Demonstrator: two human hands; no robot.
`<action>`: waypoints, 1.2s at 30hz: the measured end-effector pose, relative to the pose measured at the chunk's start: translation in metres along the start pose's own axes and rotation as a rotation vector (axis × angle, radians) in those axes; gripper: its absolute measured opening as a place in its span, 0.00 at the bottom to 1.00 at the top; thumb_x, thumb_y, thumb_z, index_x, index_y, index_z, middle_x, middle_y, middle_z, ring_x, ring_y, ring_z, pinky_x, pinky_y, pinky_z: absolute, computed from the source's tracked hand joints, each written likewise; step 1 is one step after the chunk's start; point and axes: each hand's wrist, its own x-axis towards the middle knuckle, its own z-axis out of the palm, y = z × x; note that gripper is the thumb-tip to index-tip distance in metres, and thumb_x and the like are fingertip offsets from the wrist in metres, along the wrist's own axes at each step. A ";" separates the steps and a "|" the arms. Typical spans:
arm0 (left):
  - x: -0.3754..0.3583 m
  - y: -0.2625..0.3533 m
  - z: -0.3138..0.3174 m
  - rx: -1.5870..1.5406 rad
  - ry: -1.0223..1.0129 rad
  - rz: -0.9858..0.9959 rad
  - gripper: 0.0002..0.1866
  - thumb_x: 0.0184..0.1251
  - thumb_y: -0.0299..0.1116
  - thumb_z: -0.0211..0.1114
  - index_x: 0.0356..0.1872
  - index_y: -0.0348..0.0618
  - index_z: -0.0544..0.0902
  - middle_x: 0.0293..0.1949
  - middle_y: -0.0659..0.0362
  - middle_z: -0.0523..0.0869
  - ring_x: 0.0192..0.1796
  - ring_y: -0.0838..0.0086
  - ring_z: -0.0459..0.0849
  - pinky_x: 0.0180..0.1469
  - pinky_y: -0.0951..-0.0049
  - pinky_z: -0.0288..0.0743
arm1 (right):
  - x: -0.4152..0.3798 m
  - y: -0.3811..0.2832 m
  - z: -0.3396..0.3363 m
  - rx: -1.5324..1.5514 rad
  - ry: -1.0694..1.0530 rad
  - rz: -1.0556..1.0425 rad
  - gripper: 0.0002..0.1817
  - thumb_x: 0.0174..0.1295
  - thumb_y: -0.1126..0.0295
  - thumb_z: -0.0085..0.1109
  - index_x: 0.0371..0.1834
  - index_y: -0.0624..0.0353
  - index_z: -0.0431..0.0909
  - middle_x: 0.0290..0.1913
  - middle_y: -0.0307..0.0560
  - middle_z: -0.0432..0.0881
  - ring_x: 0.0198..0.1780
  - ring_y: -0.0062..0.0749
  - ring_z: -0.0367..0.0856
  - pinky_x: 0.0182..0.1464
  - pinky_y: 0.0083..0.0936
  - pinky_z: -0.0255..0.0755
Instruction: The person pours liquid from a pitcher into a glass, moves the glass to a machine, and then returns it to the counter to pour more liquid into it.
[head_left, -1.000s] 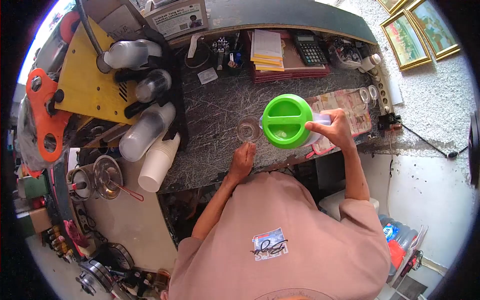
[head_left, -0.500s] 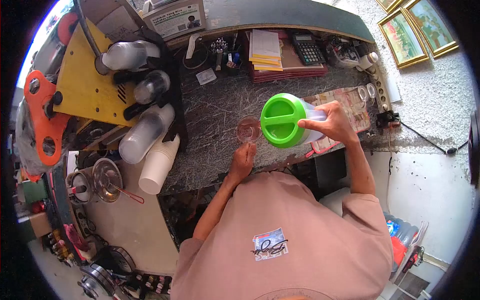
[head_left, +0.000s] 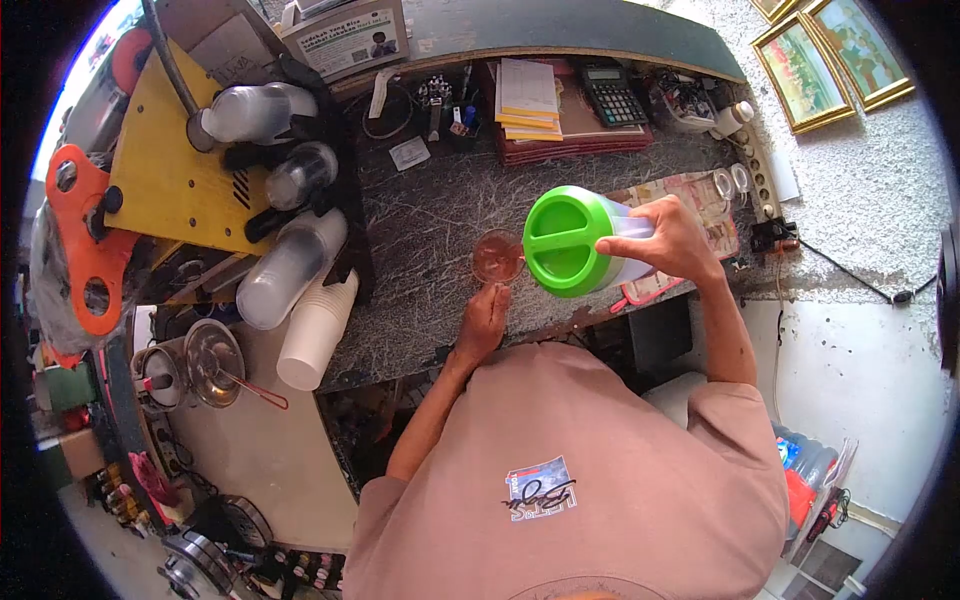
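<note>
My right hand (head_left: 672, 240) is closed around the handle of a pitcher (head_left: 572, 242) with a bright green lid and a pale body. The pitcher is tilted to the left, its lid rim right beside a clear glass mug (head_left: 497, 257). Reddish liquid shows in the mug, and a thin reddish trace lies between the pitcher's edge and the mug. At the mug's near side, my left hand (head_left: 484, 322) is closed on what appears to be its handle, which the fingers mostly hide.
A patterned cloth mat (head_left: 690, 205) lies right of the pitcher. Farther back are a stack of folders with papers (head_left: 530, 90) and a calculator (head_left: 612, 95). Stacked white paper cups (head_left: 318, 330) and plastic cups (head_left: 290, 270) stick out at the left from a yellow machine (head_left: 180, 160).
The mug's contents look redder and fuller than before. Both hands and the pitcher hold nearly the same position; the view has shifted slightly.
</note>
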 end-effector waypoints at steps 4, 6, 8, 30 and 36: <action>0.001 0.003 -0.001 -0.004 0.002 -0.012 0.19 0.84 0.40 0.48 0.34 0.34 0.73 0.29 0.43 0.76 0.32 0.45 0.78 0.36 0.54 0.70 | -0.001 -0.001 -0.002 -0.003 -0.014 0.012 0.29 0.56 0.43 0.74 0.28 0.64 0.89 0.20 0.44 0.85 0.23 0.22 0.83 0.27 0.26 0.74; 0.000 0.000 -0.002 0.008 -0.023 -0.006 0.20 0.84 0.40 0.48 0.34 0.34 0.73 0.28 0.43 0.75 0.32 0.46 0.77 0.36 0.54 0.70 | 0.000 0.001 -0.004 -0.014 -0.034 0.028 0.26 0.56 0.47 0.75 0.29 0.65 0.89 0.21 0.42 0.85 0.24 0.20 0.84 0.26 0.23 0.75; 0.001 0.000 -0.002 -0.002 -0.019 0.001 0.20 0.84 0.40 0.48 0.34 0.34 0.73 0.28 0.43 0.75 0.32 0.46 0.77 0.36 0.54 0.70 | 0.000 0.001 -0.004 -0.025 -0.053 0.046 0.23 0.56 0.51 0.77 0.30 0.65 0.89 0.22 0.41 0.86 0.24 0.19 0.84 0.25 0.21 0.76; 0.001 -0.002 0.000 0.004 -0.002 -0.004 0.19 0.83 0.38 0.50 0.31 0.33 0.72 0.28 0.42 0.75 0.32 0.44 0.76 0.36 0.52 0.69 | -0.002 -0.013 -0.010 -0.069 -0.028 0.016 0.29 0.56 0.43 0.74 0.29 0.66 0.89 0.21 0.48 0.85 0.23 0.26 0.83 0.28 0.29 0.75; 0.001 0.002 -0.001 -0.002 0.009 0.011 0.19 0.83 0.37 0.50 0.32 0.33 0.72 0.29 0.42 0.75 0.32 0.44 0.77 0.36 0.53 0.69 | -0.001 -0.011 -0.011 -0.068 -0.040 0.001 0.27 0.57 0.46 0.75 0.28 0.65 0.87 0.20 0.43 0.83 0.23 0.21 0.79 0.26 0.26 0.71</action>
